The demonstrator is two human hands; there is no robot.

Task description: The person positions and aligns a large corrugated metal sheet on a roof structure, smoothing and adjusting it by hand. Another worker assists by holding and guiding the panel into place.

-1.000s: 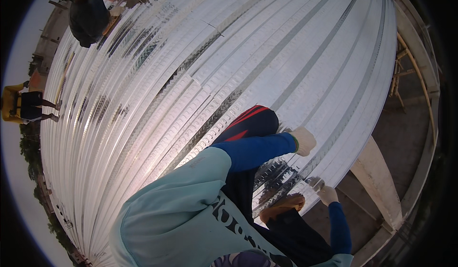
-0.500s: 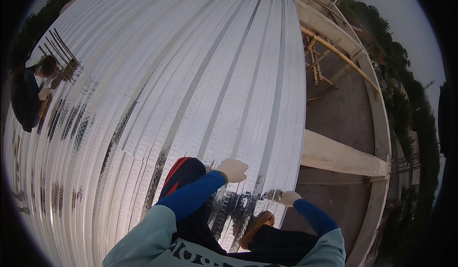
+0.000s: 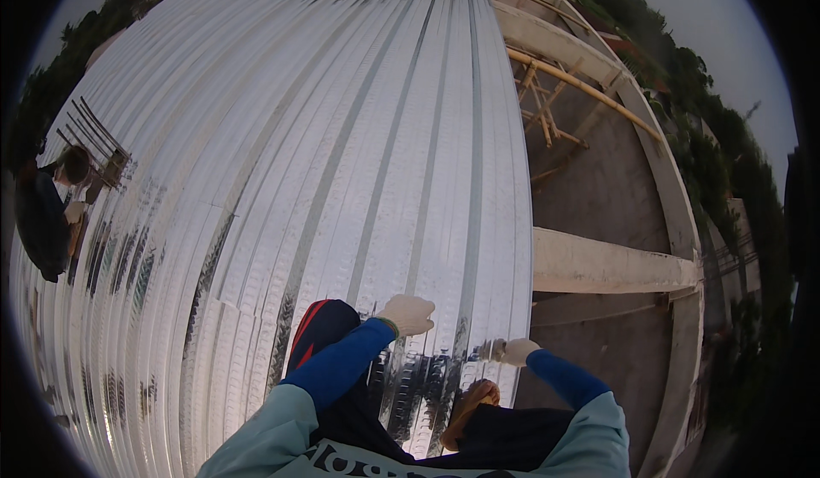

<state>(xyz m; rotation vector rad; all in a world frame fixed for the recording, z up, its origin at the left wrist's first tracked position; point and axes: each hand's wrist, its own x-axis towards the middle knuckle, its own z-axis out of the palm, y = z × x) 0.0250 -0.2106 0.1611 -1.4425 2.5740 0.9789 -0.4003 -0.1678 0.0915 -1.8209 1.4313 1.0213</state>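
Observation:
Shiny silver ribbed metal decking sheets (image 3: 389, 196) run lengthwise beneath me. My left hand (image 3: 407, 315), in a whitish work glove, is held over the ribs in front of my knee. Its fingers are curled in, and whatever they may hold is hidden. Close to the sheet's right edge is my right hand (image 3: 518, 352), also gloved, low against the metal with its reflection beside it. The fingers of this hand are too small and covered to read. My bare foot (image 3: 471, 410) rests on the decking between the two arms.
Right of the sheets is a drop between concrete beams (image 3: 611, 260), with bamboo poles (image 3: 581, 85) farther off. At the far left another person (image 3: 43, 222) crouches beside upright rebar (image 3: 96, 128). Trees stand beyond the outer beam.
The view has shifted, so the beams and the other person sit lower and more to the left. Both my hands stay in nearly the same places over the sheets.

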